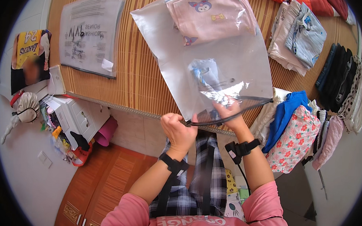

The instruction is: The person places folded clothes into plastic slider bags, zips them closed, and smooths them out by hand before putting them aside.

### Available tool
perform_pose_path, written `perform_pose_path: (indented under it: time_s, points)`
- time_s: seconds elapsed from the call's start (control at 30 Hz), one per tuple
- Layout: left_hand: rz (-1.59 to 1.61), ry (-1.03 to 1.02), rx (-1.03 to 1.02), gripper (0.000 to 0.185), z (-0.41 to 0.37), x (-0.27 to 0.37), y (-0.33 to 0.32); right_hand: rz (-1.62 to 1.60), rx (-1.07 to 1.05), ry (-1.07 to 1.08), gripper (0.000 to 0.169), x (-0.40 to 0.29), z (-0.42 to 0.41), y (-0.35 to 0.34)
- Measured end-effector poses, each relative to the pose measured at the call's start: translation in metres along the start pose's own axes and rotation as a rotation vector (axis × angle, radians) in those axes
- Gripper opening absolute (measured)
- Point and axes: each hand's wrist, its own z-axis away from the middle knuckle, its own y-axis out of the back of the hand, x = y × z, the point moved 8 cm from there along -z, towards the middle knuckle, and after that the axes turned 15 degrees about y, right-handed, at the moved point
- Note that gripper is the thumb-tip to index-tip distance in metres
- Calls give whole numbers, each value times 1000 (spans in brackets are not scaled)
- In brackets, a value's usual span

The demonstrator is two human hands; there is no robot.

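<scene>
A clear-fronted plastic zip bag (248, 64) lies on the slatted mat, its black-edged mouth towards me. Folded pink fabric with cartoon prints (216, 19) shows in its far part, and a small light-blue bundle (206, 73) nearer the mouth. My left hand (180, 129) grips the left corner of the bag's black edge between thumb and fingers. Inside the mouth, under the clear film, is my right hand (228, 111), its fingers apart near a dark blue item (214, 114); glare blurs the fingertips, and whether they touch it cannot be told.
Another frosted zip bag (90, 31) lies flat at left on the bamboo mat (137, 58). Folded clothes (307, 36) are stacked at the far right. Floral fabric (293, 138) and a blue garment (286, 118) hang beside the right edge. A white drawer unit (79, 117) stands below left.
</scene>
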Motion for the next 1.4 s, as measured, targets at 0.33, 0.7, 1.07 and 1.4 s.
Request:
perform_pose_path:
  time_s: [0.33, 0.7, 1.07, 1.4]
  points:
    - [241, -207, -571, 16, -5, 27, 10, 485, -10, 618, 66, -75, -62, -67]
    - [281, -153, -659, 19, -18, 36, 16, 457, 278, 715, 51, -128, -158, -120]
    - [412, -103, -825, 27, -33, 18, 19, 378, 188, 770, 53, -127, -171, -115]
    - [428, -157, -829, 20, -18, -9, 12, 582, 119, 861, 43, -121, -170, -125]
